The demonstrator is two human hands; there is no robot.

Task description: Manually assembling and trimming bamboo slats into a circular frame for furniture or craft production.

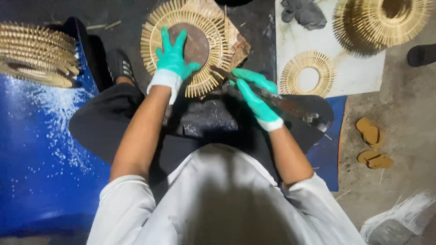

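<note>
While your left hand (173,56) lies flat with green-gloved fingers spread wide, it's pinning the bamboo ring (190,45) down by its dark centre disc, no wrap, just palm pressure. Your right hand (255,96) is curled tight round a long knife (290,108), blade end w/ its tip touching the ring's near edge, lower right side. Ring sits on a wood block (238,43), in front of your knees on the dark floor.

Handling call: those sticks look thin, light, stiff but prob brittle at the tips, so hold at the centre disc or the woven inner band, not the spokes. Knife looks heavy-ish and rusty; keep the grip where you have it.

Further out: a stack of finished rings (38,52) at left over the blue tarp (41,159), a single flat ring (308,72) on a white sheet (363,75) at right, another pile (379,20) top right, a grey rag (304,12), and a pair of brown sandals (372,143) on the concrete.
</note>
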